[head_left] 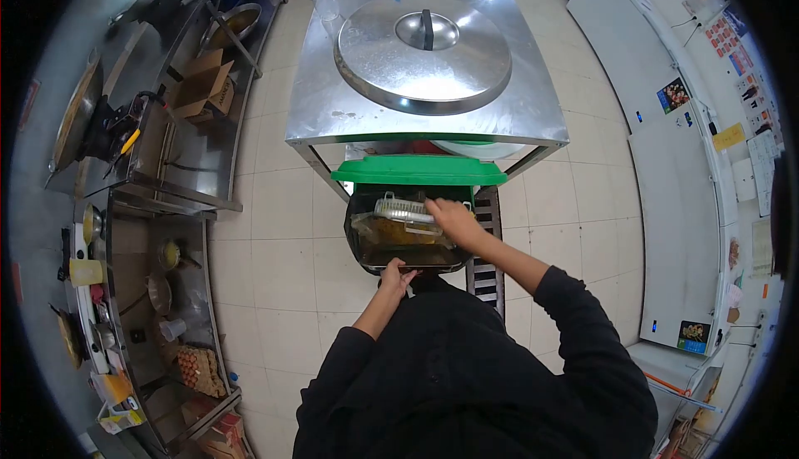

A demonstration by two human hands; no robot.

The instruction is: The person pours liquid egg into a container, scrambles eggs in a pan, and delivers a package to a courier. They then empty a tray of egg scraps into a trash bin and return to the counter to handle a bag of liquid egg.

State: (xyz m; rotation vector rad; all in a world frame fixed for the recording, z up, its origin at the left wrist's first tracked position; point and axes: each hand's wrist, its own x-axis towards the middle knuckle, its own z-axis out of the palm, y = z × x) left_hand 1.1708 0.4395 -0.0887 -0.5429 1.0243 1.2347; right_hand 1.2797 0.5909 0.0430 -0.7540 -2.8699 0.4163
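A dark bin [355,243] with a black liner stands open in front of the steel table, its green lid [419,170] raised against the table edge. Over the bin's opening, my right hand [454,219] is closed on a white brush-like object [405,209] with bristles or ridges. Beneath it is a rectangular tray or pan [399,253] with yellowish-brown residue. My left hand [397,277] holds the near edge of that tray. The bin's contents are mostly hidden.
On the steel table [533,109] lie a large round lid [374,51] and a clear cup [325,1]. Shelving [196,195] with pans, a cardboard box [202,89] and egg trays [200,371] lines the left. A white fridge [678,209] stands right; a floor grate [485,280] lies beside the bin.
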